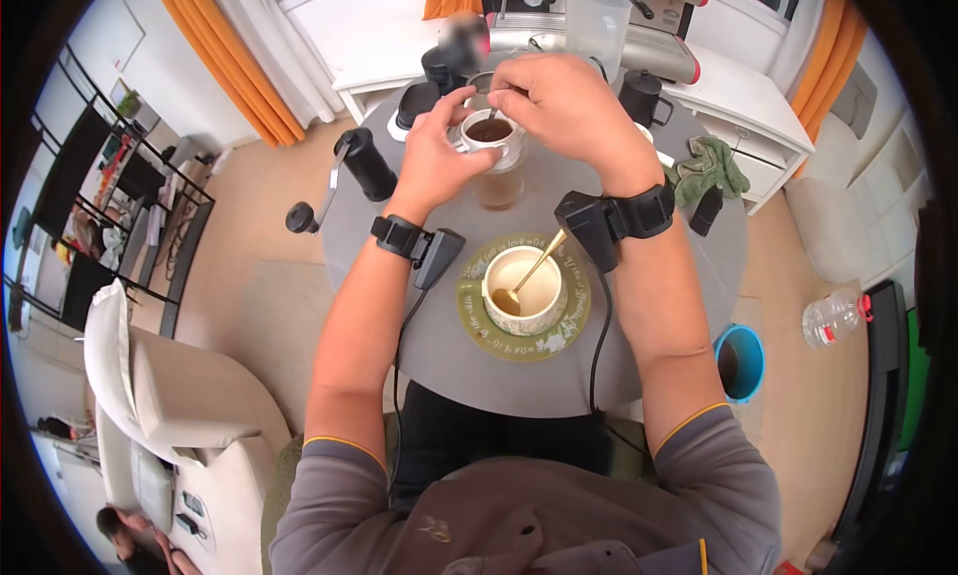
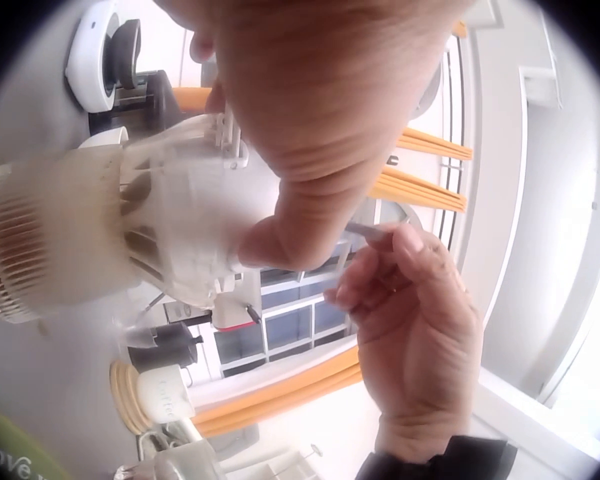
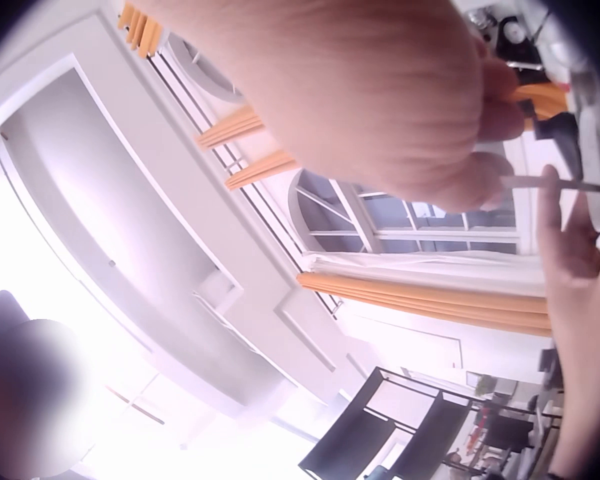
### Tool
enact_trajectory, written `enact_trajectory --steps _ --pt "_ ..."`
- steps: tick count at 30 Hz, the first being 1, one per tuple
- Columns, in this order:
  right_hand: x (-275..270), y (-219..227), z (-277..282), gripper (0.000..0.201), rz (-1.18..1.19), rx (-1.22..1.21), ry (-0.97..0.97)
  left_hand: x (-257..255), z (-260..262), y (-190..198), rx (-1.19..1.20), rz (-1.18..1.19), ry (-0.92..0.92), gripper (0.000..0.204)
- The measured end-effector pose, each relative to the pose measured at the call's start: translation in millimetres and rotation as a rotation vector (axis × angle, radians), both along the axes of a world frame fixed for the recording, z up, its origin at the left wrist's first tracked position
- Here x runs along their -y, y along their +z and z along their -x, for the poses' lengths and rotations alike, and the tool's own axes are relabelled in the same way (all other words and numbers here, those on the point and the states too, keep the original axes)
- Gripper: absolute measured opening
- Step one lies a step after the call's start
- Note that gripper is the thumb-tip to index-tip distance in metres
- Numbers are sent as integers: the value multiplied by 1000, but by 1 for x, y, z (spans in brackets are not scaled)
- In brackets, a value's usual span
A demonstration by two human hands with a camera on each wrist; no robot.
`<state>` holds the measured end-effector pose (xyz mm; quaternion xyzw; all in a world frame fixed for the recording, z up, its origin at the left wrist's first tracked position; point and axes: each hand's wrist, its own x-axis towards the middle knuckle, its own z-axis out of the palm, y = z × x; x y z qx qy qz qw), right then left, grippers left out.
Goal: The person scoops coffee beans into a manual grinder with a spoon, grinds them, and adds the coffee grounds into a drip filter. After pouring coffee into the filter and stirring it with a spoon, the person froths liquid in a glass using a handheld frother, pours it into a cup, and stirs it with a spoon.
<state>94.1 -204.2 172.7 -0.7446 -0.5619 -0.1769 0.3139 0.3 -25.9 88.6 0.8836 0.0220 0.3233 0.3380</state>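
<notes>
The left hand [image 1: 449, 154] grips the white round-rimmed dripper [image 1: 490, 144] — dark brown liquid inside — above the ribbed clear vessel [image 1: 499, 188] on the grey counter [image 1: 429, 346]. The right hand [image 1: 564, 106] has its fingers pinching a thin grey handle [image 2: 365, 231] — lower end at the dripper opening.

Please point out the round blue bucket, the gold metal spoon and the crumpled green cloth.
Round blue bucket [image 1: 758, 361]: head view, rim.
Gold metal spoon [image 1: 539, 263]: head view, handle.
Crumpled green cloth [image 1: 707, 169]: head view, middle.
</notes>
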Motion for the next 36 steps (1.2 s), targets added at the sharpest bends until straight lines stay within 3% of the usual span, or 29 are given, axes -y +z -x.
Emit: enact_trajectory --steps 1,14,22,28,33,36 --pt "2 0 -3 19 -19 -3 1 -2 -1 0 -27 130 -57 83" --pt "9 -6 -20 21 -223 -84 21 2 1 23 77 305 -144 85" --pt "-1 -19 -19 20 -264 -40 110 3 -1 0 150 400 -166 84" --pt "4 -13 -18 22 -220 -156 126 2 -7 -7 150 481 -211 88" --pt "0 -14 -17 20 -270 62 -48 1 -9 -12 200 538 -267 88" --pt "-1 -17 -14 21 -213 92 -36 0 -8 -15 191 581 -291 88"
